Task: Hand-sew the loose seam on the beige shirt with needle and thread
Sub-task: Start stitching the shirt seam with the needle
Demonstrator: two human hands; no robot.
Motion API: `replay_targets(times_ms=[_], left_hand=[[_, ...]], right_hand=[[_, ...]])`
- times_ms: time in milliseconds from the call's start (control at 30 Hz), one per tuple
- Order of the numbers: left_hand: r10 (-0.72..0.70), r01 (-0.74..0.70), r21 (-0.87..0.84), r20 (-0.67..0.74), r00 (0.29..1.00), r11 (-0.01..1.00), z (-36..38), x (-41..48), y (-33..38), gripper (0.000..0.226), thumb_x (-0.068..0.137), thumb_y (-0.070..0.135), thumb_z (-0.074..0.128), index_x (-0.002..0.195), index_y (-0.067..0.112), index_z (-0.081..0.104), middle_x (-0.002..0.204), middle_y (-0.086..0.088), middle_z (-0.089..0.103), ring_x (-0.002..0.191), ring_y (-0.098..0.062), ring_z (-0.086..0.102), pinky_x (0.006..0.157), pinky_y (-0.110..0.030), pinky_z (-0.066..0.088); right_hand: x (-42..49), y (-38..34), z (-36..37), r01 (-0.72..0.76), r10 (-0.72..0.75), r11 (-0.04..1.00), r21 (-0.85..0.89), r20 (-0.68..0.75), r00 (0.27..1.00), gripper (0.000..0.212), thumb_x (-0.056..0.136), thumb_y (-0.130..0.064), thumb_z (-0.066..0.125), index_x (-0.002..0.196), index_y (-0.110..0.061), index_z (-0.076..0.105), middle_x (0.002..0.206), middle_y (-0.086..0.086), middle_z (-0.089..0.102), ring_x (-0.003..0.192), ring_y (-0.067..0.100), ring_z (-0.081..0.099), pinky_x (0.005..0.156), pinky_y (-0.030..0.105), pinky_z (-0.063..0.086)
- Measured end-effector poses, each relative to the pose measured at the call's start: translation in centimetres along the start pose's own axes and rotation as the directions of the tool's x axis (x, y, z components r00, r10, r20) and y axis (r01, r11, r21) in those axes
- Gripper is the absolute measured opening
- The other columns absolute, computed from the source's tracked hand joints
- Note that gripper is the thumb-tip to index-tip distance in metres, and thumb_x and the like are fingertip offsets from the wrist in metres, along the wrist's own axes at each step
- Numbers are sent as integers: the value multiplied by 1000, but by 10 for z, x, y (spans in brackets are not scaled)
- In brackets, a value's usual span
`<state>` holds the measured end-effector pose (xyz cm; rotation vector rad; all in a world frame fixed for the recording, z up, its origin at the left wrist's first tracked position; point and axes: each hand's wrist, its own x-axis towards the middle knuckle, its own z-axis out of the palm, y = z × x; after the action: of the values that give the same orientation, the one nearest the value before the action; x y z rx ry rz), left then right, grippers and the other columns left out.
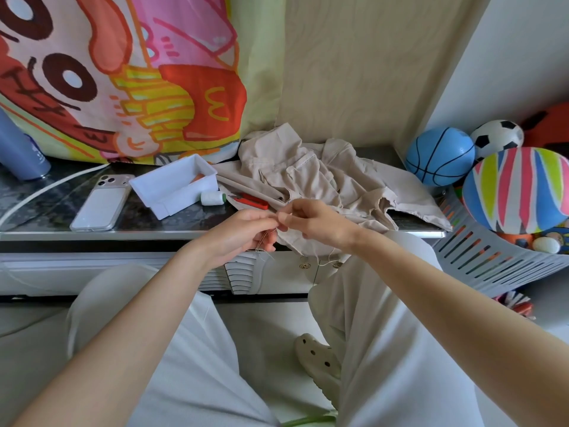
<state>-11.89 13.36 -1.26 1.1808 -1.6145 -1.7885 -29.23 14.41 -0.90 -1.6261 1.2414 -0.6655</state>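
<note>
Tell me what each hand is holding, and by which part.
Left hand grips the tan thread, a strand of it between its curled fingers. Right hand seems to pinch the beige shirt by its hanging front edge.

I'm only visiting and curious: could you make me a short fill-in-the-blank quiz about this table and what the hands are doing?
The white thread spool lies between the white plastic tray and the ___-handled scissors.
The silver phone lies face ___ on the dark tabletop.
The left hand pinches thread while the right hand pinches the hanging edge of the crumpled ___ shirt.
Missing words: red; down; beige.
</note>
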Motion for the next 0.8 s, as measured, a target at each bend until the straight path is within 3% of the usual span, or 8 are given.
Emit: replay_targets(times_ms=[133,200,300,367,467,633,800], left_hand=[[-38,41,-56,56,998,998,-1,-4,-4,32,101,25,40,104,3,64,74,-5,64,67,-17,61,74,-25,52],[-71,79,-90,81,994,993,0,-6,-6,34,102,26,37,108,4,62,85,-11,68,77,-22,66,76,-24,54],[-97,109,-108,115,989,988,-1,-8,-11,33,102,22,36,115,3,60,96,-14,71,89,-26,68,85,-29,52],[-90,103,-115,115,989,988,-1,-9,-16,29,101,16,38,114,4,61,97,-14,71,91,-27,67,88,-31,51],[-74,82,-80,106,992,993,-2,-12,-24,25,98,7,45,117,6,60,98,-12,72,92,-23,68,87,-27,53],[-68,70,-38,47,997,997,-1,-11,-37,23,95,3,51,116,5,60,89,-8,70,83,-17,68,81,-23,54],[-94,93,-52,-3,996,994,-3,-10,-44,15,95,8,52,103,4,66,84,-6,68,77,-15,67,85,-27,54]], right_hand=[[1,4,-7,-42,34,989,-139,-59,998,17,91,-17,61,74,-17,62,71,-11,58,66,-4,51,69,11,40],[0,7,-10,-57,38,979,-196,-102,994,13,90,-16,62,78,-12,67,68,-8,55,61,-3,49,65,10,37],[-1,11,-13,-77,43,967,-244,-140,989,14,89,-20,63,87,-7,70,62,-3,47,61,9,42,64,20,36],[-1,13,-16,-91,48,963,-255,-172,984,15,89,-20,64,87,-7,70,49,-13,41,50,4,38,55,14,32],[-1,15,-18,-114,58,954,-276,-203,977,15,89,-20,64,86,-7,70,33,-15,34,38,4,35,45,11,29],[0,18,-19,-110,47,954,-278,-224,974,16,89,-20,65,85,-6,70,32,-14,32,38,4,33,44,11,29],[1,18,-21,-127,69,948,-293,-203,977,20,88,-26,66,86,-7,71,34,-14,33,39,3,35,45,10,29]])
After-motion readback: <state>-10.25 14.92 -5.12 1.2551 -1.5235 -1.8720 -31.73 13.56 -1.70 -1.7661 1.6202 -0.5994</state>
